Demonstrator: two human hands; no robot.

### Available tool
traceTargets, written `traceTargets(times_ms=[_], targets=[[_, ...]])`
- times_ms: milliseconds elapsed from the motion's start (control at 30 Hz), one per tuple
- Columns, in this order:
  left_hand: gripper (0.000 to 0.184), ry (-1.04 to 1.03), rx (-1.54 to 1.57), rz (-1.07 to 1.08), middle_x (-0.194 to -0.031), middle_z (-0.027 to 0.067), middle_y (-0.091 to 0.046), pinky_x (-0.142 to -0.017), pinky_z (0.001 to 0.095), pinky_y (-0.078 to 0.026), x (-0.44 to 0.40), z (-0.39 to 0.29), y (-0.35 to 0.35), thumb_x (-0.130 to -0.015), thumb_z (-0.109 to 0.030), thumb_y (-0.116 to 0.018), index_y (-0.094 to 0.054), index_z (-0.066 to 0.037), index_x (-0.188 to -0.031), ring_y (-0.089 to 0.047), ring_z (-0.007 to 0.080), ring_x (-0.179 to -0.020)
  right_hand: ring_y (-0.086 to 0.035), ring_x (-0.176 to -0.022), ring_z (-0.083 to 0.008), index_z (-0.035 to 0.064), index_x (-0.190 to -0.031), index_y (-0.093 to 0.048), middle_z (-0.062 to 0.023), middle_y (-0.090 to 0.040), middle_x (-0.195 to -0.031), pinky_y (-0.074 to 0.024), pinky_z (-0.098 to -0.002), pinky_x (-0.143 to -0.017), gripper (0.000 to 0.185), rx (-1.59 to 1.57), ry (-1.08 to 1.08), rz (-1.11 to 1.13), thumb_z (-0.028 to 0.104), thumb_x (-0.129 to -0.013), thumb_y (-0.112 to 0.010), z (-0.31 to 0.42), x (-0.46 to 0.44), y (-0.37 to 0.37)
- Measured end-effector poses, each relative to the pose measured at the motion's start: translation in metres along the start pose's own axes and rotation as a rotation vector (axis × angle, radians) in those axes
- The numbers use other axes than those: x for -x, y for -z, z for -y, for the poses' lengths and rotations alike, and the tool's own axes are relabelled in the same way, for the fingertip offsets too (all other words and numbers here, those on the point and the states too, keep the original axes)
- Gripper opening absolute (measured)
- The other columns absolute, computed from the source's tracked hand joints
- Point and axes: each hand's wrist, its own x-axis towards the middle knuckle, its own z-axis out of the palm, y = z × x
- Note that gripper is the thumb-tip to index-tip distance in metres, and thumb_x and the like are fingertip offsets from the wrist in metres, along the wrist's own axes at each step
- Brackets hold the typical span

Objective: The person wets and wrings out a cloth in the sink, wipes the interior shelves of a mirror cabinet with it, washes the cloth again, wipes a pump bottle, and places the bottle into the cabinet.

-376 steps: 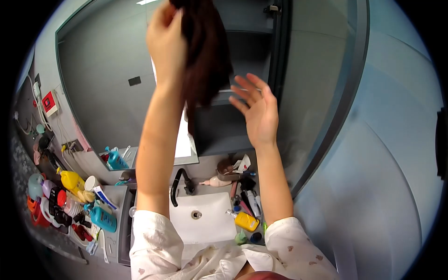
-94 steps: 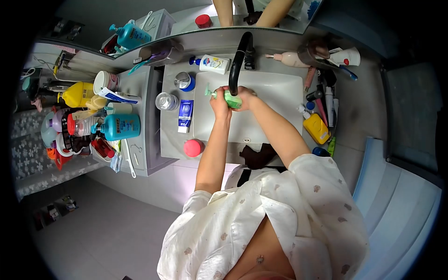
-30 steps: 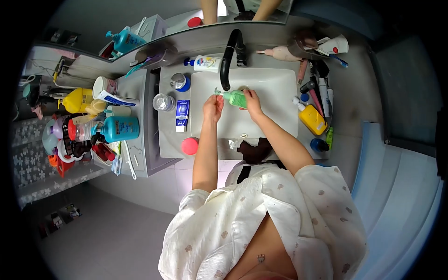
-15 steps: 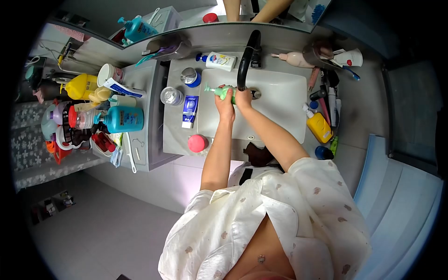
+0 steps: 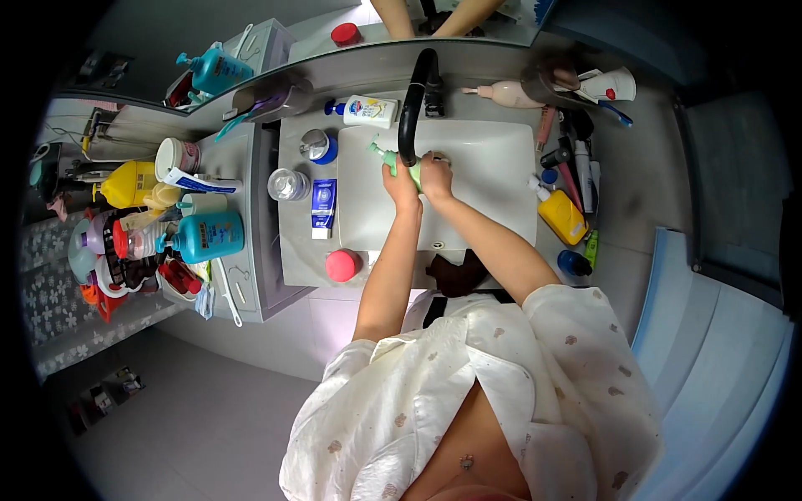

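Over the white sink [image 5: 493,192], a green pump bottle [image 5: 389,157] lies tilted below the black faucet [image 5: 411,108], its pump head pointing left. My left hand [image 5: 402,187] wraps round the bottle near its neck. My right hand [image 5: 435,177] closes round the bottom end and hides most of it. Both hands are close together, with the faucet tip just above them. A dark brown cloth [image 5: 457,273] hangs at the sink's front edge, near my right forearm.
Left of the sink are a white bottle [image 5: 370,111], a blue tube [image 5: 324,208], a clear jar [image 5: 288,184] and a pink-lidded jar [image 5: 341,265]. A yellow bottle [image 5: 560,215] lies right. Several bottles, including a turquoise one [image 5: 210,236], crowd the side cabinet [image 5: 261,284].
Compared with one second ago, my left hand has moved from the pump head onto the bottle's body, and both hands are closer together. The view has shifted slightly since the last frame.
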Motion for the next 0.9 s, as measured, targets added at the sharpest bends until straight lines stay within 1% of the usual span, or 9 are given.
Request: traceTargets(times_ms=[167,300,367,400,467,500,633,867,900], targets=[[0.026,0.208,0.168,-0.059,-0.079,0.0051,-0.052,-0.057,0.028,-0.042,-0.005,0.005,-0.009,-0.08,-0.025,-0.057,-0.049,-0.001,-0.086,-0.051,0.0137,-0.067,-0.049,-0.086,-0.0388,-0.0033,-0.091,-0.048,-0.022,-0.05,-0.086,-0.0409,-0.0449,-0.074,0.021,0.131,0.808,-0.292,0.015,-0.081,-0.048,-0.029,0.012,0.007],[0.025,0.45,0.19,-0.109,-0.084,0.0075,-0.052,-0.061,0.0324,-0.048,-0.014,0.013,-0.006,-0.084,-0.029,-0.053,-0.047,-0.006,-0.09,-0.054,0.0208,-0.074,-0.048,-0.087,-0.0363,-0.003,-0.087,-0.05,-0.0202,-0.049,-0.088,-0.0408,-0.0417,-0.074,0.022,0.132,0.946,-0.243,0.018,-0.082,-0.047,-0.03,0.009,0.016],[0.019,0.451,0.455,0.028,-0.083,0.0069,-0.053,-0.065,0.0341,-0.046,-0.009,0.017,-0.004,-0.082,-0.023,-0.049,-0.048,-0.005,-0.089,-0.054,0.0201,-0.072,-0.051,-0.079,-0.0301,-0.0023,-0.078,-0.052,-0.0164,-0.052,-0.083,-0.0414,-0.0372,-0.073,0.022,-0.158,0.446,-0.353,0.018,-0.082,-0.045,-0.021,0.004,0.006],[0.019,0.45,0.454,0.027,-0.083,0.0069,-0.053,-0.065,0.0341,-0.046,-0.007,0.016,-0.002,-0.082,-0.023,-0.049,-0.048,-0.005,-0.089,-0.054,0.0201,-0.072,-0.051,-0.079,-0.0301,-0.0023,-0.078,-0.052,-0.0164,-0.052,-0.083,-0.0414,-0.0372,-0.073,0.022,-0.158,0.446,-0.352,0.018,-0.082,-0.045,-0.017,0.003,0.003],[0.019,0.421,0.576,0.058,-0.082,0.0059,-0.053,-0.073,0.0369,-0.044,-0.01,0.009,0.005,-0.083,-0.025,-0.046,-0.047,-0.007,-0.09,-0.053,0.021,-0.078,-0.052,-0.072,-0.0224,-0.0003,-0.068,-0.053,-0.0117,-0.055,-0.075,-0.0406,-0.0329,-0.069,0.025,-0.91,0.03,-0.065,0.019,-0.083,-0.044,-0.008,0.0,-0.002],[0.017,0.42,0.579,0.111,-0.083,0.0056,-0.053,-0.077,0.0364,-0.043,-0.016,0.007,0.011,-0.083,-0.024,-0.044,-0.048,-0.008,-0.087,-0.053,0.0204,-0.081,-0.048,-0.063,-0.0149,0.0054,-0.067,-0.052,-0.0041,-0.05,-0.064,-0.0393,-0.0293,-0.064,0.027,-0.961,-0.006,-0.022,0.025,-0.084,-0.045,-0.003,0.001,-0.005],[0.015,0.413,0.691,0.167,-0.086,0.0065,-0.054,-0.078,0.0357,-0.044,-0.033,0.0,0.035,-0.082,-0.02,-0.044,-0.05,-0.006,-0.082,-0.053,0.0199,-0.082,-0.049,-0.055,-0.019,-0.0003,-0.062,-0.053,-0.0099,-0.054,-0.063,-0.0409,-0.0323,-0.058,0.037,-0.911,-0.051,0.116,0.031,-0.081,-0.047,0.009,-0.026,-0.03],[0.029,0.599,0.732,0.145,-0.095,0.0105,-0.056,-0.086,0.0383,-0.041,-0.027,-0.016,0.052,-0.086,-0.029,-0.038,-0.051,-0.004,-0.092,-0.053,0.0238,-0.091,-0.052,-0.055,-0.0218,-0.0007,-0.064,-0.055,-0.0093,-0.055,-0.059,-0.0423,-0.035,-0.055,0.042,-0.607,-0.157,0.105,0.037,-0.081,-0.048,0.009,-0.041,-0.031],[0.036,0.597,0.722,0.152,-0.099,0.0116,-0.055,-0.087,0.039,-0.04,-0.026,-0.017,0.051,-0.087,-0.034,-0.035,-0.05,-0.003,-0.096,-0.052,0.0248,-0.095,-0.054,-0.066,-0.0208,0.0007,-0.077,-0.058,-0.0084,-0.058,-0.072,-0.0432,-0.0326,-0.064,0.039,-0.681,-0.117,0.264,0.037,-0.084,-0.045,-0.004,-0.045,-0.032]])
